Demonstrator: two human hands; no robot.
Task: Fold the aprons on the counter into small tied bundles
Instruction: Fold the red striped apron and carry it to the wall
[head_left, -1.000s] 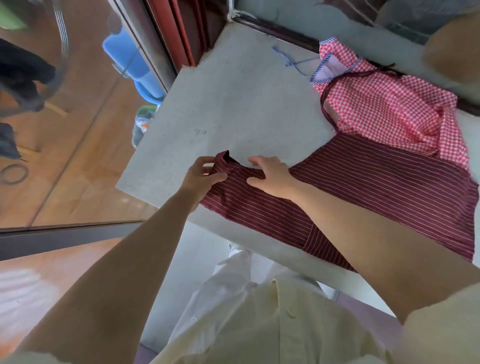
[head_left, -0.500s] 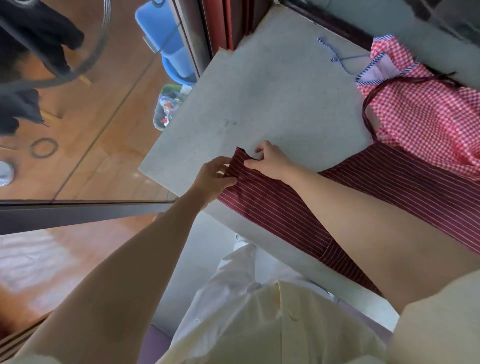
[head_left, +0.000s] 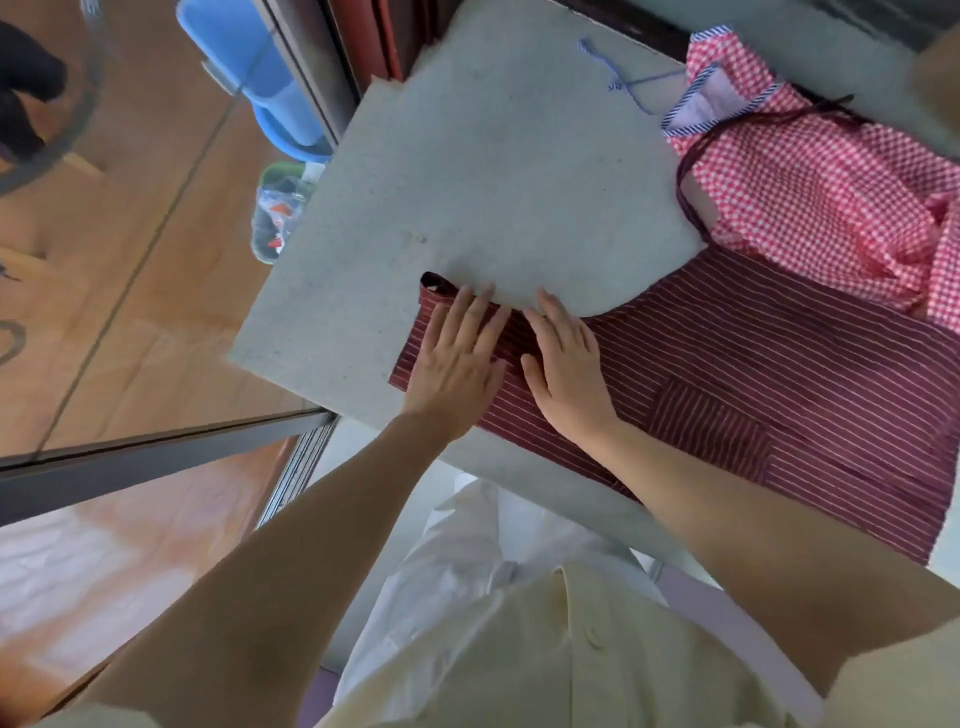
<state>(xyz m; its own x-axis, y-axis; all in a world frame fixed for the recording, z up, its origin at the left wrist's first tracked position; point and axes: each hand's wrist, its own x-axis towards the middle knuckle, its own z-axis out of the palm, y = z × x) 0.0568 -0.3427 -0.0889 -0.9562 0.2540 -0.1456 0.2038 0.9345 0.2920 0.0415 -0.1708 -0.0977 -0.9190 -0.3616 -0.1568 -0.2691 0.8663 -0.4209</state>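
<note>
Striped apron (head_left: 753, 364): flat on the counter (head_left: 493, 171), narrow end under your fingers (head_left: 470, 312) | left hand (head_left: 457, 358) and right hand (head_left: 566, 364): fingers straight, pressing cloth, gripping nothing | step: smoothing before a fold | next: probably pinch the edge past your fingertips, fold over.

The near apron (head_left: 753, 374) lay along the worktop's (head_left: 493, 171) front edge, with the left hand (head_left: 457, 358) and the right hand (head_left: 566, 369) side by side, flat on its left end. The far apron (head_left: 810, 192) lay behind it at the right, touching its rear edge.
</note>
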